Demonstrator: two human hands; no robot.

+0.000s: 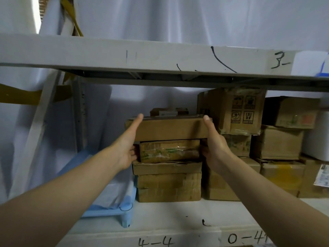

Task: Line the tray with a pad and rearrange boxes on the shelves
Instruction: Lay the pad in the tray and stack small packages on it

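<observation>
Cardboard under both palms. Grips the flat top box [169, 129] by its two short ends: left hand [127, 148] at the left end, thumb laid straight up the front corner, fingers hooked under the overhang; right hand [216, 147] mirrored at the right end, thumb up, fingers tucked mostly out of sight beneath. Close, clamping hold on each side, palms in, not a fingertip pinch.

Sits at the top of a four-high stack on the lower shelf [178, 216], resting on a taped box with green print [169, 151], narrower than itself, hence the overhang at both ends. Under that, a crushed flat box [167, 167], then a squarer bottom box [169, 186].

Probably light to middling, going by the thin profile; contents unknown. Looks stiff enough along the long edge to carry by the ends, yet soft at the creased corners, so press with palms rather than fingertips. Dry card, unlikely to slip; glossy tape on the box below likely slicker. Lift a little before drawing out, to avoid dragging the taped box along, and keep level and low under the upper shelf [142, 54].

Just beside the right thumb: a tall box with handling symbols [236, 113]. Behind the stack: a small box [169, 111]. Left of the stack's foot: a pale blue tray [106, 213], apparently already covered by a white pad [114, 189].
</observation>
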